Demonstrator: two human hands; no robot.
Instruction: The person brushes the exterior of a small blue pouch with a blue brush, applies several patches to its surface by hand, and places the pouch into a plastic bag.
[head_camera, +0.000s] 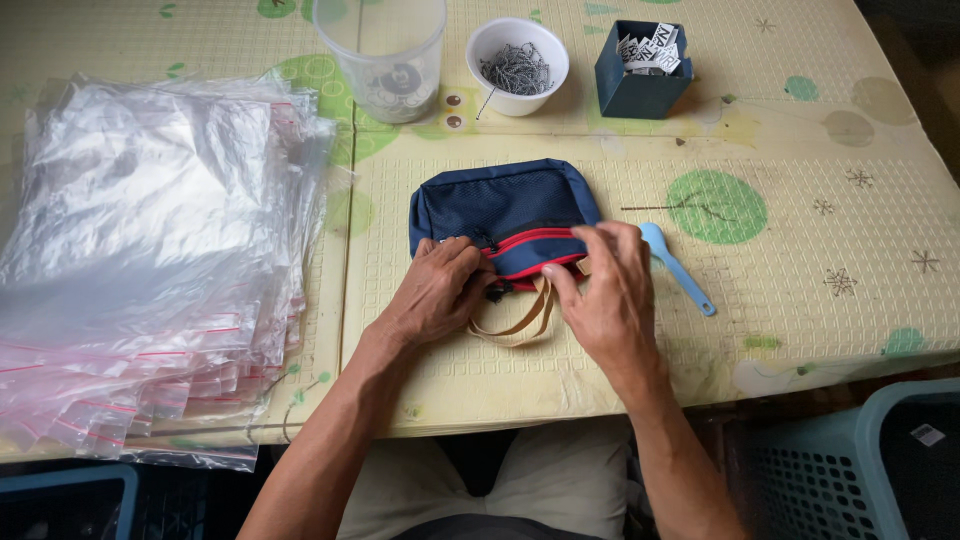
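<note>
Both hands rest on a navy pouch (505, 215) with red zips at the table's near edge: the left hand (440, 290) curls closed on its zipper end, the right hand (605, 295) pinches its edge above a tan strap (520, 325). A light-blue spoon (675, 265) lies just right; a stack of clear bags (150, 250) lies left, and a clear cup (385, 55), a white bowl of metal pins (517, 65) and a dark-blue box (640, 70) stand behind on the pale patterned table cover (800, 260).

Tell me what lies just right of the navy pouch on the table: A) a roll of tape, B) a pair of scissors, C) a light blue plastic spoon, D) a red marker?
C: a light blue plastic spoon lies on the mat beside the right hand, just right of the navy pouch.
</note>
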